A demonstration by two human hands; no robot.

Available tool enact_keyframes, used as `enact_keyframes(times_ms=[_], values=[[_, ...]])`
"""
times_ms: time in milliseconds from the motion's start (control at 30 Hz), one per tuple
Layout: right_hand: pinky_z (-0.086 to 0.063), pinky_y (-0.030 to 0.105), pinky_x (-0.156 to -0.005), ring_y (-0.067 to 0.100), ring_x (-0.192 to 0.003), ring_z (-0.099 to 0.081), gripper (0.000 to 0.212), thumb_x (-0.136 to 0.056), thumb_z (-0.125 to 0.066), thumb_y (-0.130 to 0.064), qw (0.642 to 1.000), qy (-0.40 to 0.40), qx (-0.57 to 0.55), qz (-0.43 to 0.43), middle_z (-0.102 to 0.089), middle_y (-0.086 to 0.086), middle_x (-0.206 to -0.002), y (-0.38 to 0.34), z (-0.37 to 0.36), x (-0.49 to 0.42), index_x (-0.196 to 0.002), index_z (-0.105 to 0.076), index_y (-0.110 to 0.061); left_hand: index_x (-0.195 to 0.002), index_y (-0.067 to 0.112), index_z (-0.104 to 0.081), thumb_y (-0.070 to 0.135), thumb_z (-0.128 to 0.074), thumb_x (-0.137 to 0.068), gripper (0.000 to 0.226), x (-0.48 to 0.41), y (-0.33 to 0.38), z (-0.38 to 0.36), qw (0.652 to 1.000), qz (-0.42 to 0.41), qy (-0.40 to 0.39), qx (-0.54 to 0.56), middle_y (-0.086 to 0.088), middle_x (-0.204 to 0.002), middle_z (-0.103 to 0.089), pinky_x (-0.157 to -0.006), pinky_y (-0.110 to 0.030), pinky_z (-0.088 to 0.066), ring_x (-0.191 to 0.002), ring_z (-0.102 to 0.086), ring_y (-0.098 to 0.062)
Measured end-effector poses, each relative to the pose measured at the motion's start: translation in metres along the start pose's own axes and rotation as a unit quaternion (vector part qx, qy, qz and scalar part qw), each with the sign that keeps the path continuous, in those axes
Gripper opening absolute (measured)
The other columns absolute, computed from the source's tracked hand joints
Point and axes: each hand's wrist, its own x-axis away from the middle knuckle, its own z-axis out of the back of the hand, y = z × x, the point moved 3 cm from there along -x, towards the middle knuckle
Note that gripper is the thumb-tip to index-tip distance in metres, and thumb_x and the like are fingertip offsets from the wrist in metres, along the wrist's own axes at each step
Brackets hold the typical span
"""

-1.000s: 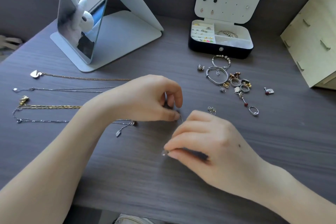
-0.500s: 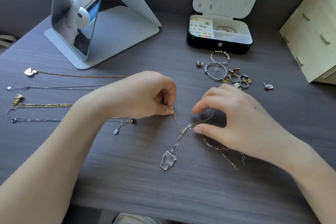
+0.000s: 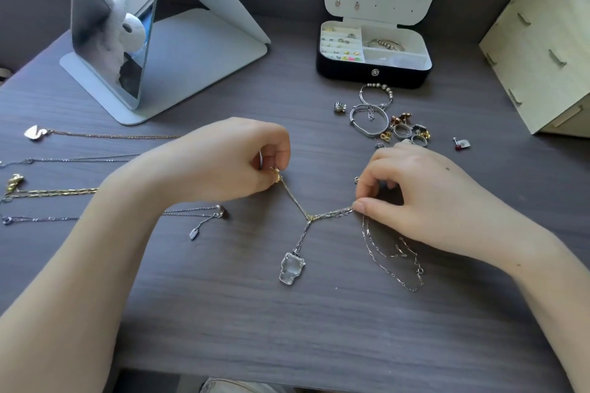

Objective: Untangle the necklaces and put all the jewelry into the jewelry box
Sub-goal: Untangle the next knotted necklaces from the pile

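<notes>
Untangling step: on the grey wood-grain tabletop [image 3: 287, 329], mid-way, the left hand [image 3: 223, 163] pinches a thin gold chain [image 3: 292, 198] at its clasp; the right hand [image 3: 424, 198] pinches twisted gold-and-silver strands [image 3: 335, 212]. Their knot [image 3: 310, 217] likely needs gentle teasing apart before anything goes to the open black jewelry box [image 3: 373, 73] at the back edge.

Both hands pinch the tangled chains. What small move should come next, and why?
Probably slacken the pull and tease the knot open: left hand and right hand stretch the chains taut from it, which likely tightens it; the chain of the clear pendant also joins there.
</notes>
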Motion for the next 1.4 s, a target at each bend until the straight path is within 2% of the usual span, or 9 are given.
enact_keyframes(times_ms=[133, 333, 467, 600, 767, 867, 1100, 1300, 1400], values=[[-0.034, 0.022, -0.073, 0.002, -0.078, -0.045, 0.019, -0.079, -0.066, -0.032, 1.0, -0.007, 0.008, -0.022, -0.053, -0.017, -0.074, 0.008, 0.005, 0.0, -0.067, -0.052, -0.036, -0.074, 0.033, -0.052, 0.013, -0.061, -0.081, 0.023, 0.0, -0.001, -0.001, 1.0, 0.0, 0.004, -0.004, 0.035, -0.076, -0.054, -0.059, -0.01, -0.036, -0.07, -0.05, 0.004], [-0.031, 0.025, -0.071, 0.007, -0.078, -0.042, 0.013, -0.081, -0.065, -0.023, 0.997, 0.014, 0.059, -0.039, -0.055, -0.014, -0.074, 0.018, 0.013, 0.002, -0.073, -0.06, -0.03, -0.078, 0.038, -0.052, 0.017, -0.064, -0.081, 0.024, -0.002, -0.002, -0.005, 0.998, -0.021, 0.032, -0.044, 0.016, -0.081, -0.054, -0.072, -0.025, -0.041, -0.078, -0.052, -0.005], [-0.032, 0.021, -0.069, 0.008, -0.076, -0.04, 0.003, -0.08, -0.065, -0.026, 0.996, 0.075, 0.043, -0.02, -0.056, -0.013, -0.076, 0.014, 0.014, 0.001, -0.077, -0.064, -0.026, -0.085, 0.038, -0.057, 0.042, -0.056, -0.074, 0.012, 0.0, 0.015, -0.007, 0.994, -0.04, 0.099, -0.036, 0.016, -0.085, -0.047, -0.071, -0.021, -0.037, -0.082, -0.048, -0.006], [-0.032, 0.022, -0.071, 0.009, -0.076, -0.043, 0.014, -0.074, -0.061, -0.035, 0.998, 0.062, -0.016, 0.021, -0.058, -0.011, -0.077, 0.0, 0.004, 0.0, -0.081, -0.067, -0.025, -0.071, 0.034, -0.057, 0.057, -0.05, -0.067, 0.024, 0.004, 0.039, -0.025, 0.997, -0.057, 0.057, 0.015, 0.016, -0.075, -0.051, -0.063, -0.02, -0.041, -0.071, -0.051, -0.003], [-0.03, 0.026, -0.068, 0.013, -0.075, -0.041, 0.014, -0.076, -0.056, -0.032, 0.999, 0.036, -0.003, 0.02, -0.054, -0.01, -0.076, -0.003, -0.007, -0.003, -0.076, -0.066, -0.022, -0.065, 0.033, -0.051, 0.04, -0.054, -0.072, 0.011, 0.004, 0.046, -0.038, 0.997, -0.04, 0.057, -0.021, 0.015, -0.067, -0.048, -0.059, -0.011, -0.032, -0.062, -0.046, -0.006], [-0.026, 0.025, -0.067, 0.013, -0.075, -0.039, 0.016, -0.077, -0.053, -0.031, 0.999, 0.036, 0.003, 0.013, -0.049, -0.012, -0.075, -0.001, -0.008, -0.003, -0.074, -0.065, -0.021, -0.066, 0.032, -0.051, 0.032, -0.06, -0.08, 0.017, 0.004, 0.044, -0.038, 0.997, -0.037, 0.06, -0.021, 0.014, -0.069, -0.049, -0.059, -0.012, -0.033, -0.064, -0.046, -0.004], [-0.038, 0.033, -0.066, 0.016, -0.072, -0.04, 0.012, -0.078, -0.054, -0.026, 0.998, 0.044, 0.016, 0.035, -0.046, -0.011, -0.073, -0.001, -0.011, -0.003, -0.072, -0.062, -0.02, -0.075, 0.032, -0.051, 0.031, -0.055, -0.087, 0.013, 0.004, 0.038, -0.03, 0.997, -0.035, 0.05, -0.054, 0.013, -0.078, -0.05, -0.064, -0.014, -0.034, -0.075, -0.047, -0.009], [-0.029, 0.024, -0.069, 0.01, -0.076, -0.036, 0.01, -0.085, -0.048, -0.022, 0.996, 0.058, -0.054, 0.032, -0.048, -0.012, -0.074, -0.001, -0.003, -0.002, -0.08, -0.055, -0.018, -0.074, 0.028, -0.044, 0.023, -0.051, -0.091, 0.019, 0.004, 0.036, -0.025, 0.997, 0.011, 0.044, 0.057, 0.015, -0.071, -0.056, -0.062, -0.01, -0.035, -0.069, -0.048, 0.006], [-0.034, 0.015, -0.072, 0.005, -0.077, -0.043, 0.011, -0.092, -0.049, -0.013, 0.991, 0.029, -0.127, 0.002, -0.058, -0.01, -0.074, -0.001, 0.0, 0.0, -0.082, -0.052, -0.019, -0.075, 0.027, -0.047, 0.015, -0.053, -0.091, 0.022, 0.004, 0.036, -0.027, 0.991, 0.026, 0.035, 0.123, 0.016, -0.072, -0.063, -0.057, -0.011, -0.037, -0.062, -0.052, 0.0]])
